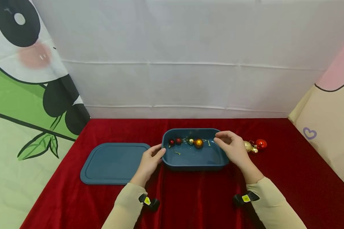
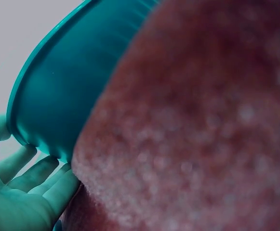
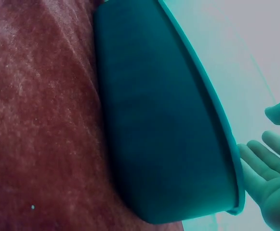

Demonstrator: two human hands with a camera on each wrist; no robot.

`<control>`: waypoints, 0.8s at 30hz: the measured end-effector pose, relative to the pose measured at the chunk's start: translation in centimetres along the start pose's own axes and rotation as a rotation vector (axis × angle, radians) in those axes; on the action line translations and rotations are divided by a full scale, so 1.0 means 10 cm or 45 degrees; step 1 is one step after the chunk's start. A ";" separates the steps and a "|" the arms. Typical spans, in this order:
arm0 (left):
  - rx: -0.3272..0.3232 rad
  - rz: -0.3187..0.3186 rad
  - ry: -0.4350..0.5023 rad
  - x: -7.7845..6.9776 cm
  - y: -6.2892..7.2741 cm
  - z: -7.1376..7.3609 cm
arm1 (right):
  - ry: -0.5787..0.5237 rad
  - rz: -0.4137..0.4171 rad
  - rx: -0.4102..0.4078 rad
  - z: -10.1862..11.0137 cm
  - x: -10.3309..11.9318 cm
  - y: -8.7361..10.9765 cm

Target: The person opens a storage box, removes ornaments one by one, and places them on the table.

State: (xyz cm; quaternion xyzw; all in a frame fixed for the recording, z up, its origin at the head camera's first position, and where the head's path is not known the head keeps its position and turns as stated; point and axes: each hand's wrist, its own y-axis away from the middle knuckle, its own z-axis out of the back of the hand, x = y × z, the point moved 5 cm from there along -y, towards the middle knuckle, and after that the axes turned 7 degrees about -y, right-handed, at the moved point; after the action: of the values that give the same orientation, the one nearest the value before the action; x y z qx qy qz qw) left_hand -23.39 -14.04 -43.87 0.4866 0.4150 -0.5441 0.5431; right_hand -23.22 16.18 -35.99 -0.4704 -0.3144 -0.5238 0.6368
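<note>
A blue rectangular box [image 1: 195, 160] sits on the red cloth before me, its lid off. My left hand [image 1: 149, 161] holds its left end, thumb at the rim and fingers [image 2: 33, 173] against the outer wall. Above the right rim is my right hand [image 1: 234, 149], empty, with thumb and fingers apart in the right wrist view. Inside the box lie small Christmas baubles: dark red ones [image 1: 178, 141] at the left, a small gold one [image 1: 190, 141] and a larger orange-gold one [image 1: 199, 143]. Thin gold strings [image 1: 208, 142] lie beside them.
The blue lid [image 1: 111, 163] lies flat on the cloth left of the box. Right of my right hand are more baubles, a shiny red one [image 1: 261, 144] and gold ones [image 1: 247, 146], partly hidden by the hand. A white curtain [image 1: 172, 86] hangs behind the table.
</note>
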 end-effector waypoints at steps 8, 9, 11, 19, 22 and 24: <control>-0.011 0.011 0.001 0.02 0.00 0.00 | 0.073 -0.033 0.077 -0.11 -0.02 -0.01; -0.014 0.010 -0.001 0.02 0.00 0.00 | 0.077 -0.032 0.083 -0.13 -0.03 -0.01; -0.021 0.010 -0.006 0.03 -0.02 0.00 | 0.080 -0.028 0.096 -0.16 -0.04 -0.02; -0.051 -0.002 -0.010 0.05 -0.04 0.00 | 0.145 -0.017 0.146 -0.29 -0.08 -0.06; -0.052 -0.006 -0.011 0.06 -0.05 -0.01 | 0.164 -0.020 0.164 -0.32 -0.09 -0.08; -0.050 -0.011 -0.011 0.07 -0.05 -0.01 | 0.169 -0.026 0.176 -0.34 -0.11 -0.10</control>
State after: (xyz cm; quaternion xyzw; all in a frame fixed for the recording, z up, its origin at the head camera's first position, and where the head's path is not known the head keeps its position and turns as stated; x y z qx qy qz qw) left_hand -23.85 -14.00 -44.63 0.4718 0.4254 -0.5401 0.5520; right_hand -24.75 13.42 -37.89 -0.3864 -0.3118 -0.5374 0.6816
